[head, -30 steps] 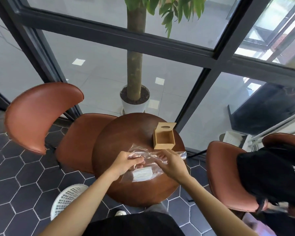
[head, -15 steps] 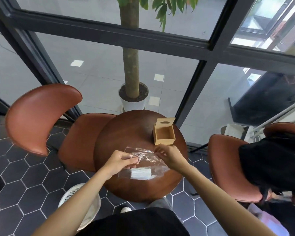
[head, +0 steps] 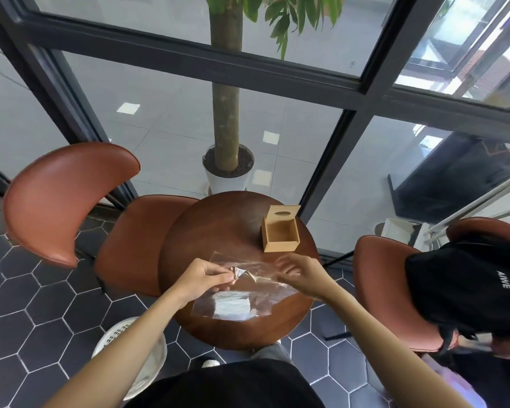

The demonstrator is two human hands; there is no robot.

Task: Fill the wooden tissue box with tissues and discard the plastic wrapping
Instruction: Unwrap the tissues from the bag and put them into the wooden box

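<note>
here, both hands seemingly pinching plastic wrapping (head: 248, 278)

- Looks like a café or lounge seating corner beside a glazed wall.
- Small round dark-wood table (head: 218, 231) under the hands, with 2 brown leather-look chairs: 1 (head: 68, 198) left of the grip, 1 (head: 392, 290) to its right with a black bag (head: 468, 284) on the seat.
- Floor-to-ceiling glass panels in dark metal frames (head: 348, 148) beyond the grip; pale tiled paving outside.
- Potted tree (head: 226, 113) in a white pot just past the table's far edge.
- Dark hexagonal floor tiles (head: 42, 301) with pale grout below.
- White perforated bin (head: 121, 334) on the floor, near and left of the grip.
</note>
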